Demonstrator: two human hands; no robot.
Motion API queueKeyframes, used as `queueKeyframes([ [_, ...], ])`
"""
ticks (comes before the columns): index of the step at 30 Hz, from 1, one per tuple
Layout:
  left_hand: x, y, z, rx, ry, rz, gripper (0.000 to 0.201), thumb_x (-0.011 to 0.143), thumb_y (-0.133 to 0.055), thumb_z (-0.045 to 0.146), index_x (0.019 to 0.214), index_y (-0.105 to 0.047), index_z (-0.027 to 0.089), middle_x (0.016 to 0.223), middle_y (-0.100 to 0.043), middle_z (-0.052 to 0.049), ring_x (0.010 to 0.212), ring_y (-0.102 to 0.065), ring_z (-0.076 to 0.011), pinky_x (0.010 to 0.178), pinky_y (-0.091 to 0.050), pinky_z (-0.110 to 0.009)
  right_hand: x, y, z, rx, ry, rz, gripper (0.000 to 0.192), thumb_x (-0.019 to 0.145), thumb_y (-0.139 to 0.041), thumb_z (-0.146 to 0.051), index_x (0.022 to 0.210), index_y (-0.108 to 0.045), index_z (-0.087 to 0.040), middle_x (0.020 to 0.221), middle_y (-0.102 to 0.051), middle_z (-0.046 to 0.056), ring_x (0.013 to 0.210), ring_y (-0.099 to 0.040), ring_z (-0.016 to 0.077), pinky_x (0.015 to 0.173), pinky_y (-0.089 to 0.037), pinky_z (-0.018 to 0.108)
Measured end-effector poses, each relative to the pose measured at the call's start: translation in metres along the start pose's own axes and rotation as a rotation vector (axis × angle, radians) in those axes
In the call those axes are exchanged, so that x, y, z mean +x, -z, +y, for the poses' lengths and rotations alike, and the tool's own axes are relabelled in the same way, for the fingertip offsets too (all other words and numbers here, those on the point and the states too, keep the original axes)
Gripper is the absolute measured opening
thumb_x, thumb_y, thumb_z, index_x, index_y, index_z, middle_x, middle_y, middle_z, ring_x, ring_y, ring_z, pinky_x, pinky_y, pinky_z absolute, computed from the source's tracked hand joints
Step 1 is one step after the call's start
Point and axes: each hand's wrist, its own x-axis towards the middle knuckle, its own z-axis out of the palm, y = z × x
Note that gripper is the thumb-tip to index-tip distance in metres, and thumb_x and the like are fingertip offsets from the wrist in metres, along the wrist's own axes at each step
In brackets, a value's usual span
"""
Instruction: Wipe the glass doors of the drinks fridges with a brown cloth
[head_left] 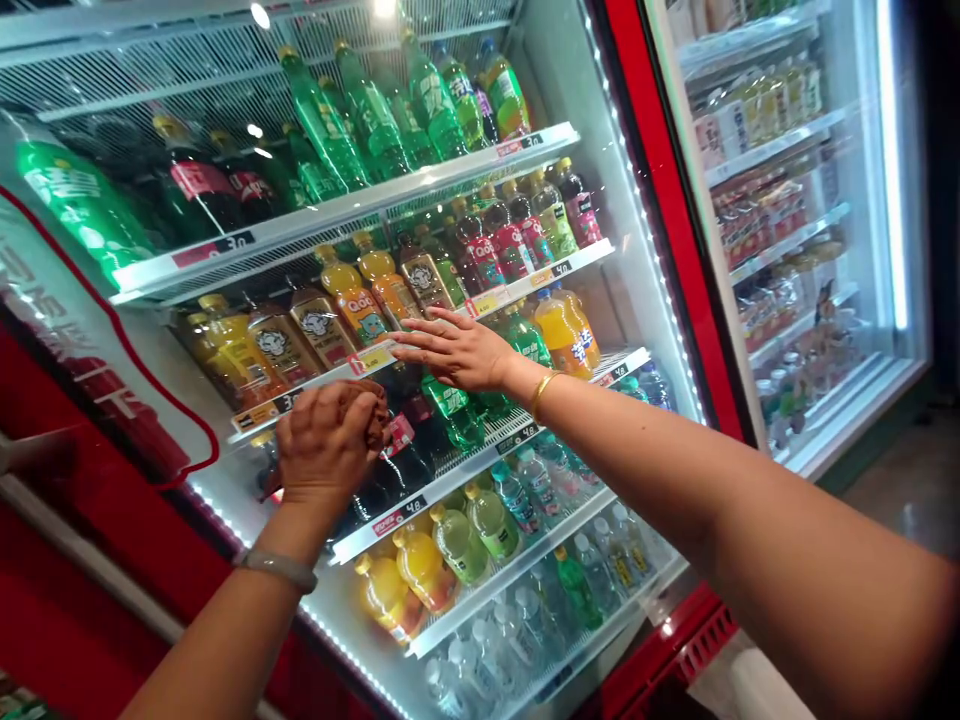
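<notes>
My left hand (319,445) is closed around a crumpled brown cloth (376,410), just in front of the left part of a white shelf edge (307,388) with price labels. My right hand (461,350) lies flat with its fingers stretched out along the same edge, near a yellow price label (375,358); whether it presses on the edge I cannot tell. Behind the hands stand juice bottles (349,290) and dark bottles with gold labels (281,345). Below them, green soda bottles (454,410) are partly hidden by my right hand and arm.
An open red-framed drinks cooler (637,110) fills the view, its shelves lined with bottles. At the left is its glass door (75,330) with a red seal. Lower shelves hold yellow juice bottles (424,570) and water bottles (480,650). Another lit cooler (862,250) stands at the right.
</notes>
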Motion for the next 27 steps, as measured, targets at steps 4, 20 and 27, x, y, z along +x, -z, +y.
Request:
queueKeyframes([
  [4,0.029,-0.013,0.030,-0.055,0.284,0.169,0.045,0.090,-0.068,0.040,0.133,-0.061,0.027,0.148,-0.052,-0.018,0.138,-0.044,-0.0459,0.108,-0.037,-0.071,0.000,0.000,-0.005,-0.062,-0.036,-0.025,0.061,0.104,-0.036,-0.025,0.165,-0.029,-0.031,0.175,-0.025,-0.006,0.165,-0.017,0.0136,0.139,-0.007,0.046],
  [20,0.077,-0.036,0.057,-0.108,0.294,0.259,0.049,0.088,-0.072,0.044,0.131,-0.065,0.022,0.153,-0.049,-0.021,0.143,-0.040,-0.0491,0.114,-0.033,-0.071,0.003,0.001,-0.011,-0.215,-0.458,0.063,0.059,0.109,-0.022,-0.033,0.167,-0.026,-0.021,0.177,-0.019,0.001,0.166,-0.013,0.0176,0.139,-0.003,0.047],
  [27,0.046,-0.065,0.065,-0.189,-0.187,0.106,0.036,0.085,-0.075,0.036,0.121,-0.070,0.038,0.133,-0.065,-0.012,0.130,-0.054,-0.0398,0.103,-0.041,-0.061,0.004,-0.005,-0.006,-0.200,-0.546,0.101,0.059,0.107,-0.026,-0.027,0.166,-0.029,-0.018,0.176,-0.020,0.002,0.165,-0.015,0.0175,0.140,-0.007,0.045],
])
